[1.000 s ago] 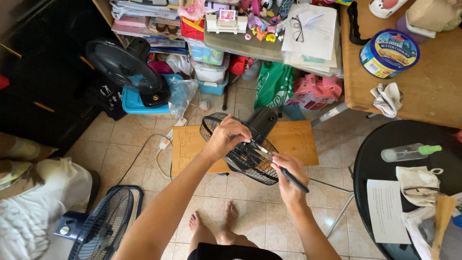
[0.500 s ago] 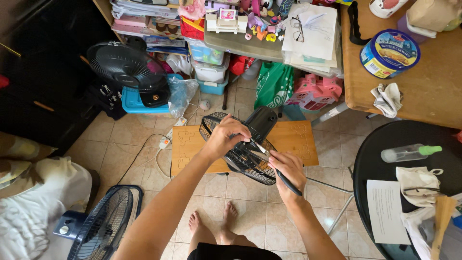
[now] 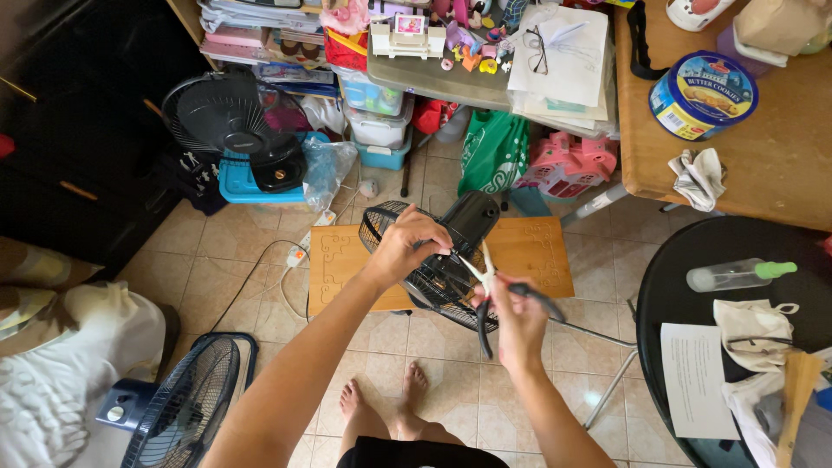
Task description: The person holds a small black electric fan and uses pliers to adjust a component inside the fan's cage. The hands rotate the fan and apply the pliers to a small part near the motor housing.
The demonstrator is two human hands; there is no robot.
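Over the low wooden board (image 3: 537, 251), between clutter and round counter (image 3: 685, 286):
Fan (image 3: 442, 260): grille tilted, motor housing pointing away.
Left hand (image 3: 407, 247): fingers curled on grille.
Right hand (image 3: 516, 316): fingers gripping pliers (image 3: 485, 277), long axis toward fan.

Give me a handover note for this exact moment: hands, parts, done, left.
Left hand: gripping the rear housing of the black fan, steadying it.
Right hand: holds needle-nose pliers, handles spread, tips at the fan's wire grille.
Fan sits tilted on the low wooden board on the tiled floor.
Done: cannot tell; the grille is still on.
Left: whatever the plier tips are working at on the grille; the exact part is too small to see.
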